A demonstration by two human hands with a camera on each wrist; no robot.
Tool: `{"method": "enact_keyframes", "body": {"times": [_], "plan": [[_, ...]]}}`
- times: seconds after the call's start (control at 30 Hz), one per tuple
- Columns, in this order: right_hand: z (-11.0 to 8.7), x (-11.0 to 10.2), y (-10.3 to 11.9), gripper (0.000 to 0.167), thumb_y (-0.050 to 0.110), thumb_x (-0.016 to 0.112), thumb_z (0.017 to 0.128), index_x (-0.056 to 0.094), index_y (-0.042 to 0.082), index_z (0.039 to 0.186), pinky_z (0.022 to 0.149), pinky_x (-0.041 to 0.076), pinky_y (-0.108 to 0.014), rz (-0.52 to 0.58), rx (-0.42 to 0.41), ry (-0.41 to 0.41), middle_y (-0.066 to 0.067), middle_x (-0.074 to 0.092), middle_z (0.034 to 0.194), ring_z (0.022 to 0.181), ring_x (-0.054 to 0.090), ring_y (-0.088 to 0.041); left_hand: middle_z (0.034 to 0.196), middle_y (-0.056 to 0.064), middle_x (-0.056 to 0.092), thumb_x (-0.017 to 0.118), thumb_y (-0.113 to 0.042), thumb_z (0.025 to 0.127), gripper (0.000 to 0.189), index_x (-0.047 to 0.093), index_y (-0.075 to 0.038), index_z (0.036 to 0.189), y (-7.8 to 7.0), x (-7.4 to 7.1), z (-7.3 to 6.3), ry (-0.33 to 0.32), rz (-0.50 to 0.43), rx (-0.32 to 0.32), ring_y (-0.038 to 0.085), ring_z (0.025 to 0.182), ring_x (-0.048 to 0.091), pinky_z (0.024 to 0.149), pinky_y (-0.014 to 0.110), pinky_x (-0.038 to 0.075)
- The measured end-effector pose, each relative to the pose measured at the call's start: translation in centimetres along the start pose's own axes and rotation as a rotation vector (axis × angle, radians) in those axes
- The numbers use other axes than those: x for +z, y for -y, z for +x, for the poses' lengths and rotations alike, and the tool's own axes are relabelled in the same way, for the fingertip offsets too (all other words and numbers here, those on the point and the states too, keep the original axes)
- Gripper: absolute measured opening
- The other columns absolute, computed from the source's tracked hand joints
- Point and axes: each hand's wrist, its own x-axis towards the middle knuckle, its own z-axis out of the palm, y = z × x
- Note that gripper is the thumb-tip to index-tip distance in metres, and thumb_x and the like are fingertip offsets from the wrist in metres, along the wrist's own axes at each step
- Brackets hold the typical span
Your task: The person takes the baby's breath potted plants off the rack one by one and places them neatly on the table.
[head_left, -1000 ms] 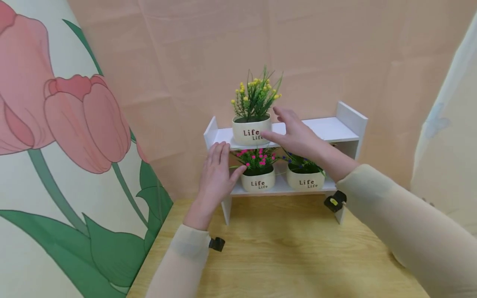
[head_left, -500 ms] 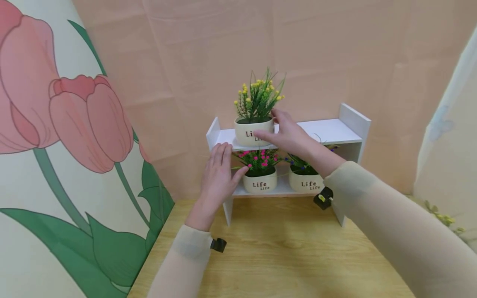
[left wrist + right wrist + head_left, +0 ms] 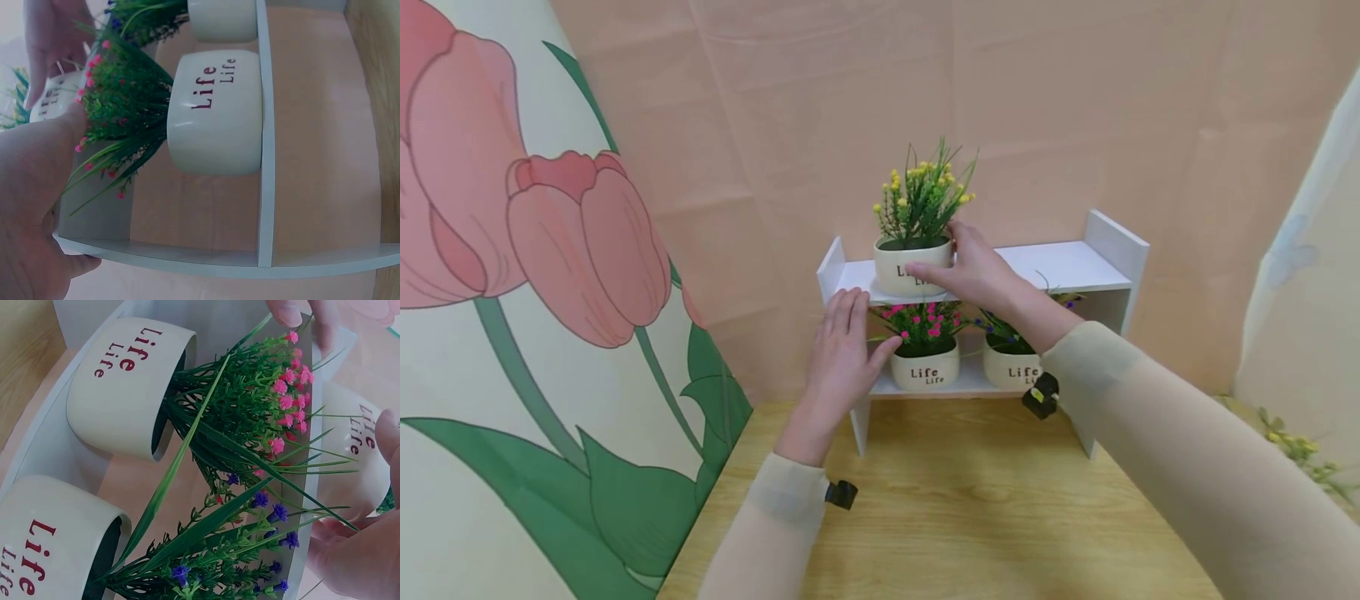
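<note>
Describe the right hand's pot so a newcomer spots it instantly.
Find the white shelf on the wooden table. On its upper level, near the left end, the right hand grips a cream pot. Below sit a pink-flowered pot and a blue-flowered pot; of the three, only this one has yellow flowers.

Top pot (image 3: 913, 253) pt. hidden, R sleeve (image 3: 1180, 442) cropped

Head view: from above, facing forward and down across desk (image 3: 940, 517) and white shelf (image 3: 1052, 262). Both wrist views: close, turned sideways, facing the shelf front; pink-flowered pot (image 3: 215, 112) shared between them.
</note>
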Motion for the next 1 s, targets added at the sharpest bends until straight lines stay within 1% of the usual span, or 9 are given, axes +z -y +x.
{"method": "enact_keyframes", "body": {"times": [0.13,0.2,0.37,0.6,1.0], "plan": [[0.11,0.21,-0.03,0.095,0.050,0.080,0.102,0.034,-0.003,0.165,0.108,0.052,-0.059,0.011,0.004,-0.005,-0.024,0.055,0.146,0.126,0.061,-0.040,0.175,0.018,0.031,0.064,-0.057,0.109,0.089,0.030,-0.002,0.170,0.01,0.07,0.03,0.002,0.005,-0.003,0.035,0.166,0.019,0.134,0.052,0.024],[0.15,0.31,-0.06,0.095,0.049,0.080,0.102,0.034,-0.002,0.166,0.109,0.053,-0.059,0.022,0.005,-0.004,-0.024,0.056,0.146,0.127,0.062,-0.040,0.175,0.018,0.031,0.065,-0.057,0.109,0.089,0.030,-0.002,0.170,0.00,0.07,0.03,0.002,0.002,-0.004,0.035,0.166,0.019,0.134,0.052,0.023],[0.22,0.38,-0.16,0.101,0.052,0.080,0.101,0.028,-0.001,0.170,0.111,0.052,-0.060,0.029,0.020,0.005,-0.026,0.055,0.150,0.130,0.062,-0.042,0.174,0.018,0.032,0.066,-0.056,0.108,0.089,0.030,-0.002,0.170,-0.03,0.05,0.02,-0.002,-0.001,-0.001,0.035,0.166,0.020,0.135,0.051,0.022],[0.28,0.36,-0.19,0.095,0.049,0.081,0.101,0.032,0.000,0.167,0.111,0.052,-0.059,0.045,0.015,0.006,-0.024,0.058,0.148,0.130,0.063,-0.041,0.173,0.018,0.034,0.068,-0.055,0.108,0.088,0.032,-0.001,0.169,-0.03,0.11,0.02,-0.023,-0.003,0.009,0.036,0.165,0.022,0.134,0.051,0.025],[0.44,0.49,-0.26,0.099,0.049,0.081,0.101,0.028,0.001,0.170,0.114,0.050,-0.061,0.038,0.007,0.000,-0.024,0.053,0.154,0.133,0.060,-0.042,0.172,0.018,0.035,0.069,-0.055,0.107,0.089,0.033,-0.001,0.168,0.03,0.18,0.07,-0.038,-0.006,0.013,0.036,0.165,0.023,0.134,0.051,0.025]]}}
